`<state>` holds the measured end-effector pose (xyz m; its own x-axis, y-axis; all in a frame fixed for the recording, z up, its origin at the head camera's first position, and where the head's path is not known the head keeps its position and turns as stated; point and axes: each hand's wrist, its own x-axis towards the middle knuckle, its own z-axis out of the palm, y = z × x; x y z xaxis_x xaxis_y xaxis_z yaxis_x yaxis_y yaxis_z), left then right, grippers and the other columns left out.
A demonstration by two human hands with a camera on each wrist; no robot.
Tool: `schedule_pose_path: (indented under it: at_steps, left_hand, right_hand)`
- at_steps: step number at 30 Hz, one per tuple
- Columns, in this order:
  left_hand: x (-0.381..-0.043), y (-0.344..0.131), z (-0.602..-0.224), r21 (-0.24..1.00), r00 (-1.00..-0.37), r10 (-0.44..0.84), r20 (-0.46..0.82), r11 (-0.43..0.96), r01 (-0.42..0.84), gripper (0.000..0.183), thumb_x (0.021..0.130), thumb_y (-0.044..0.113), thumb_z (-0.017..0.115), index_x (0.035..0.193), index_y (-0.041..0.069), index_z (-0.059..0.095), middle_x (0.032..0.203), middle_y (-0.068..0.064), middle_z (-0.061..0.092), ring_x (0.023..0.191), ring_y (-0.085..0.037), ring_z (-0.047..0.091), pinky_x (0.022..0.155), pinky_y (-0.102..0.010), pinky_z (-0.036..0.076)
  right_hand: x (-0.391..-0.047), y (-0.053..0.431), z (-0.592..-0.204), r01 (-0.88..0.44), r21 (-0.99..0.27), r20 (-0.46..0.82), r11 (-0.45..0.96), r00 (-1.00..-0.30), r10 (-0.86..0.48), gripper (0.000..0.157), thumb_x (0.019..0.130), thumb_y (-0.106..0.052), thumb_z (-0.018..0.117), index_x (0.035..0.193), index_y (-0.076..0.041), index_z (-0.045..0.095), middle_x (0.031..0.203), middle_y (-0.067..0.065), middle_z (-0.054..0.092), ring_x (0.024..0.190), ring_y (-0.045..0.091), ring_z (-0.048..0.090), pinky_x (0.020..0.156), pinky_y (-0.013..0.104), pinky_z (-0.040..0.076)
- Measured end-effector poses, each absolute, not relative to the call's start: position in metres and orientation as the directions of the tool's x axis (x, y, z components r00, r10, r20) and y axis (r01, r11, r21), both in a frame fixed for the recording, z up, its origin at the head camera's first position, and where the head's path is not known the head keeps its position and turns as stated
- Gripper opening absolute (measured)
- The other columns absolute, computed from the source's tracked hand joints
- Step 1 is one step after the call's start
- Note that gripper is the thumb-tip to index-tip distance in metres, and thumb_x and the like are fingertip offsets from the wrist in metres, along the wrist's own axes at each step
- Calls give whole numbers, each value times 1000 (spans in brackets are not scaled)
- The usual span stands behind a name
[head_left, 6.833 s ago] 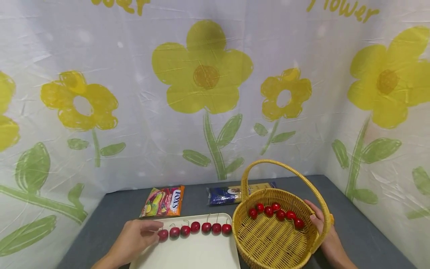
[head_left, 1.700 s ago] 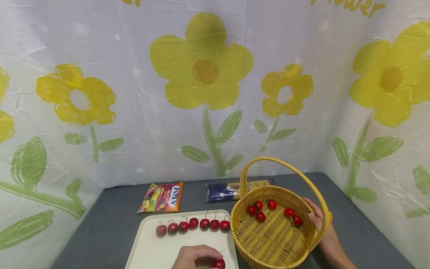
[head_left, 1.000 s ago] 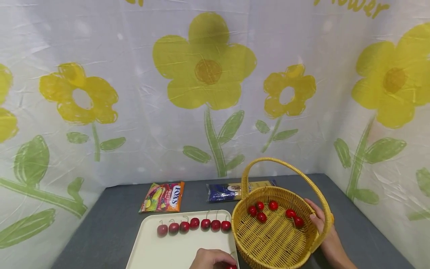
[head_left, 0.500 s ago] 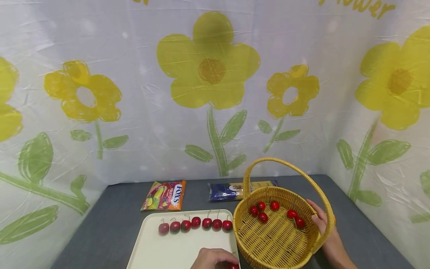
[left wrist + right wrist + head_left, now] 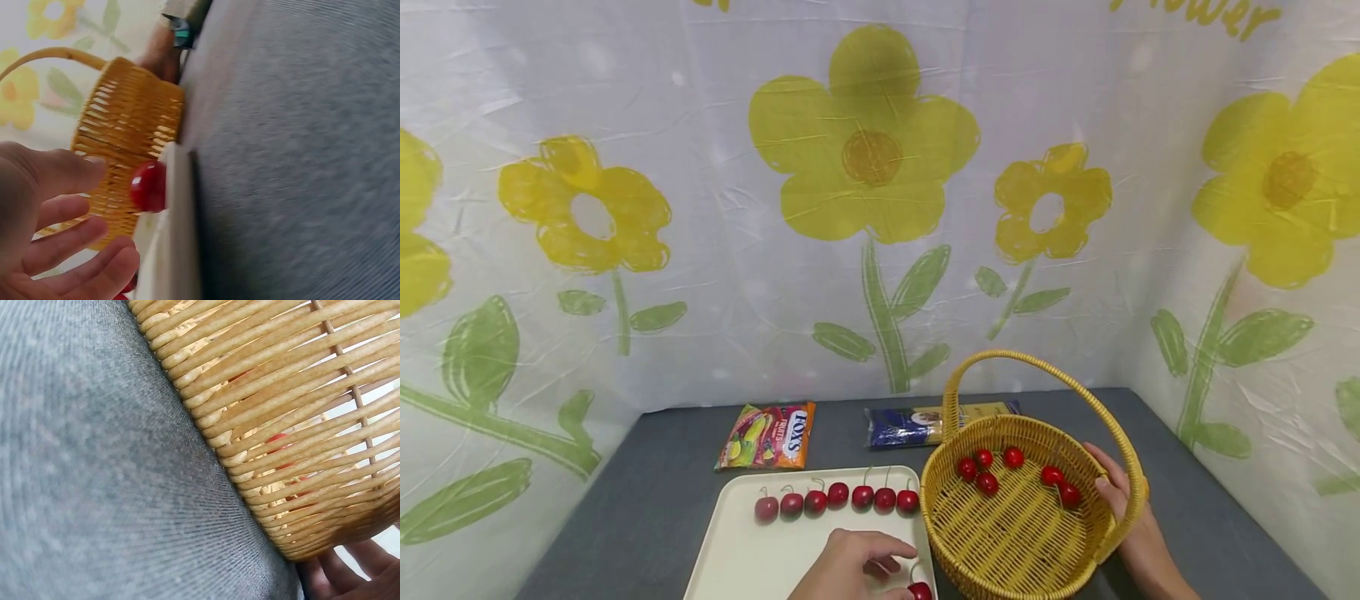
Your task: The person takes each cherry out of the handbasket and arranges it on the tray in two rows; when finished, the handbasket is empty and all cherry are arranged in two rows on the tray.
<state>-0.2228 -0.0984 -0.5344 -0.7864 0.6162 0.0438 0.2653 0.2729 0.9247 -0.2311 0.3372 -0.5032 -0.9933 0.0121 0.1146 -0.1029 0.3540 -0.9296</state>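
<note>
On the cream tray [image 5: 741, 554], a single red cherry [image 5: 920, 590] sits at the near right, beside the basket. My left hand [image 5: 857, 567] is over the tray just left of that cherry, fingers loosely spread and apart from it. In the left wrist view, a gap shows between the fingertips and the cherry [image 5: 149, 186]. A row of several cherries [image 5: 815, 502] with stems lies along the tray's far side. My right hand [image 5: 1138, 533] holds the right side of the yellow wicker basket [image 5: 1015, 550]. Several cherries [image 5: 987, 483] lie inside it; the hand's fingers are partly hidden.
Behind the tray lies a candy bag [image 5: 767, 437], orange and pink. A blue and yellow packet [image 5: 902, 427] is behind the basket, which partly covers it. The basket's tall handle [image 5: 1060, 379] arches above. A flower-printed cloth [image 5: 700, 208] encloses the grey table [image 5: 617, 517].
My left hand went from the row's left end to the tray's near right with a cherry, then let it go and drew back left. The basket holds one cherry fewer; my right hand stayed.
</note>
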Motion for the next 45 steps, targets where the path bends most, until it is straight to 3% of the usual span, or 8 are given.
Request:
schedule_pose_path:
  at_steps: [4, 8, 15, 22, 26, 34, 40, 45]
  left_hand:
    - [-202, -98, -483, 948, -834, 550, -41, 286, 141, 33, 95, 18, 87, 127, 11, 82, 121, -5, 83, 105, -20, 80, 93, -35, 67]
    - [-189, -102, -444, 972, -842, 538, -28, 211, 102, 34, 98, 18, 84, 131, 11, 80, 128, -11, 81, 117, -32, 79, 101, -43, 64]
    - [-193, -90, -417, 950, -795, 592, 133, 152, 272, 37, 100, 28, 83, 136, 19, 78, 130, 0, 81, 119, -15, 78, 102, -21, 60]
    - [-216, -50, -403, 886, -695, 673, 253, 128, 446, 39, 98, 23, 85, 136, 21, 79, 130, 7, 80, 118, -6, 76, 103, -23, 58]
    - [-238, -29, -399, 858, -650, 724, 231, 163, 487, 39, 97, 25, 86, 134, 18, 79, 128, 8, 81, 115, -3, 76, 104, -21, 57]
    - [-281, 7, -384, 804, -620, 777, 109, 298, 515, 36, 98, 26, 86, 133, 17, 80, 128, 9, 80, 110, -2, 76, 97, -21, 60]
    - [-308, 35, -384, 597, -552, 834, 8, 439, 672, 36, 101, 26, 82, 135, 14, 78, 130, 4, 80, 114, -4, 75, 96, -18, 59]
    - [-316, 51, -388, 375, -562, 818, -124, 563, 737, 36, 98, 21, 86, 133, 12, 80, 126, 0, 81, 109, -7, 75, 91, -20, 60]
  right_hand:
    - [-231, 337, -503, -83, -940, 95, 331, -995, 21, 62, 122, -42, 30, 176, -13, 20, 172, 21, 37, 123, -24, 47, 95, 12, 52]
    - [-231, 338, -506, -92, -943, 101, 320, -995, 11, 65, 121, -45, 31, 176, -13, 20, 172, 23, 36, 126, -20, 48, 95, 12, 52]
    - [-229, 335, -504, -114, -944, 123, 309, -992, 10, 61, 122, -41, 30, 176, -13, 21, 172, 22, 37, 126, -20, 50, 95, 13, 53]
    - [-229, 334, -503, -91, -960, 98, 263, -995, 12, 61, 122, -41, 31, 176, -14, 21, 175, 22, 32, 124, -23, 48, 96, 11, 50]
    - [-228, 334, -503, -91, -961, 98, 262, -995, 13, 60, 122, -40, 32, 175, -14, 22, 175, 22, 33, 124, -22, 48, 96, 12, 51]
    - [-226, 333, -500, -93, -954, 104, 287, -994, 25, 60, 121, -42, 32, 175, -16, 24, 173, 20, 37, 125, -21, 48, 97, 12, 50]
    - [-227, 334, -501, -97, -950, 111, 297, -993, 31, 59, 122, -40, 32, 175, -16, 26, 173, 20, 38, 126, -23, 47, 98, 10, 48]
    - [-226, 334, -502, -94, -953, 108, 287, -993, 36, 57, 122, -38, 32, 175, -17, 26, 174, 21, 36, 125, -24, 46, 97, 8, 46]
